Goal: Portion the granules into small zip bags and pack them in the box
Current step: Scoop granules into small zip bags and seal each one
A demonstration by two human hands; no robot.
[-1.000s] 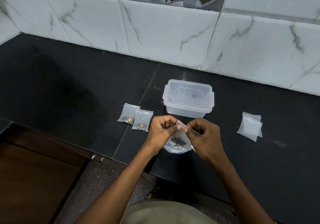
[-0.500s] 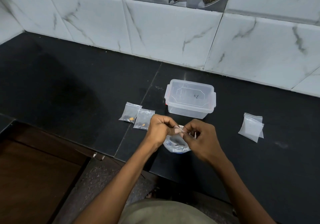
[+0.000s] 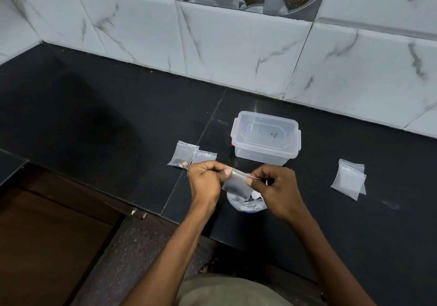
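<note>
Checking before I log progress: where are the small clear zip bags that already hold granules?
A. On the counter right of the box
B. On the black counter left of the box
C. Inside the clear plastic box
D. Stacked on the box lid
B: two small clear zip bags with dark granules lie on the black counter, left of the lidded clear plastic box.

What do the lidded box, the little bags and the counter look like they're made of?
The lidded box looks like clear, slightly frosted rigid plastic: the dark counter shows through its walls. The small zip bag pinched between the left hand and right hand, and the spare bags, look like thin glossy plastic film, creased and translucent. The countertop seems polished black stone, with faint reflections and a seam.
</note>
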